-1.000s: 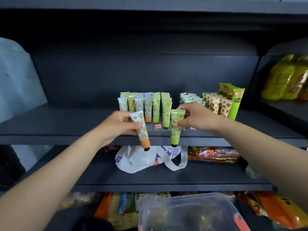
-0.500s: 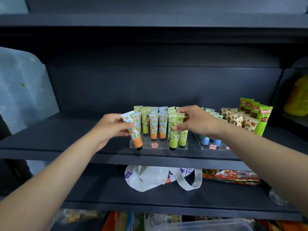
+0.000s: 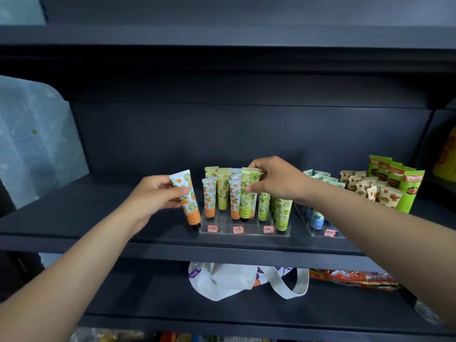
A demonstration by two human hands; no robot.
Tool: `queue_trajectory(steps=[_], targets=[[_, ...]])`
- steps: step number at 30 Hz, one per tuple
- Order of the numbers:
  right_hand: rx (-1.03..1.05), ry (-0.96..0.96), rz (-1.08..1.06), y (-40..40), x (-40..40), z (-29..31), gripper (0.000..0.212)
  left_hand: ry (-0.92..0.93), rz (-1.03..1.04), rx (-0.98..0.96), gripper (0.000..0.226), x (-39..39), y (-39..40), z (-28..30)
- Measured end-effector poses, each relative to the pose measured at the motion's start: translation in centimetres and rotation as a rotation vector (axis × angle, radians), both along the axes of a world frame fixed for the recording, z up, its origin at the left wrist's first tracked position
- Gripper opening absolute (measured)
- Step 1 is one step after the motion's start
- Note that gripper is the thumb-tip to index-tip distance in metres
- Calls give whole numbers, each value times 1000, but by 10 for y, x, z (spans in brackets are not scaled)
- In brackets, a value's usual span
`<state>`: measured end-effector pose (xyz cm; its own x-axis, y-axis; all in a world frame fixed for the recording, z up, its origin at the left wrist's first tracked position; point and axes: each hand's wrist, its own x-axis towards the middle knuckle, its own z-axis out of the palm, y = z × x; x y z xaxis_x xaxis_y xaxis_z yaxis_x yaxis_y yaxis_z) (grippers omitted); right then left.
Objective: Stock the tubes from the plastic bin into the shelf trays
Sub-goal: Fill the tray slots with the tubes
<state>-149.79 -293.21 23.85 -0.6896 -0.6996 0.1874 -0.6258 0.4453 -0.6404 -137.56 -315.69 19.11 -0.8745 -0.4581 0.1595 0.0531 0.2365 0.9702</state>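
Dark grey shelving faces you. Your left hand grips an orange-print tube, cap down, just left of the clear acrylic tray. Your right hand pinches a green-print tube upright above the tray's middle compartments, among the standing tubes.

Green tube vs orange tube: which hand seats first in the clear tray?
Probably right. The right hand holds the green tube upright over the clear tray, cap down among the rows. The left hand holds the orange tube tilted, outside the tray's left edge.
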Motion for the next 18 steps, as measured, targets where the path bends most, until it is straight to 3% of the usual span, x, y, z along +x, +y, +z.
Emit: queue_trajectory(steps=[18], targets=[[288,258,63,-71,-23,12,20,70,82,110,9,-2,-38,-32]])
